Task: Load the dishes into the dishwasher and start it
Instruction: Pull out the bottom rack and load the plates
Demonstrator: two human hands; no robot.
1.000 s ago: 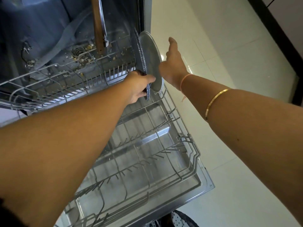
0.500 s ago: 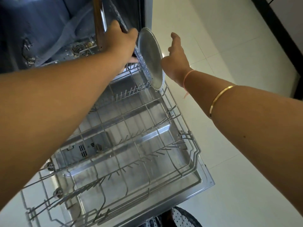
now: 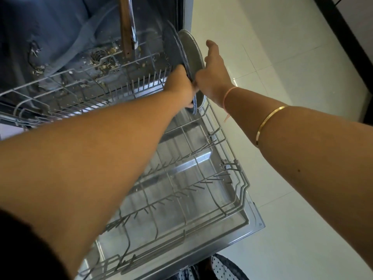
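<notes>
Gripping dark plate (image 3: pixel 174 49): left hand (image 3: pixel 179 87); right hand (image 3: pixel 214 77) touches grey plate (image 3: pixel 192 49) (grip unclear); two plates.

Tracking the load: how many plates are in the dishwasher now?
2. A dark speckled plate stands on edge at the rack's far right corner, gripped by the left hand; a pale plate is beside it, at the right hand. The left arm hides some rack.

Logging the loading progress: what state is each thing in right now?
Dishwasher door: open, flat.
Rack: pulled out over the door.
Dark plate: on edge in the rack, left hand grips it.
Silver plate: on edge beside it, right hand touches it.
Tub floor: strewn with food bits.
</notes>
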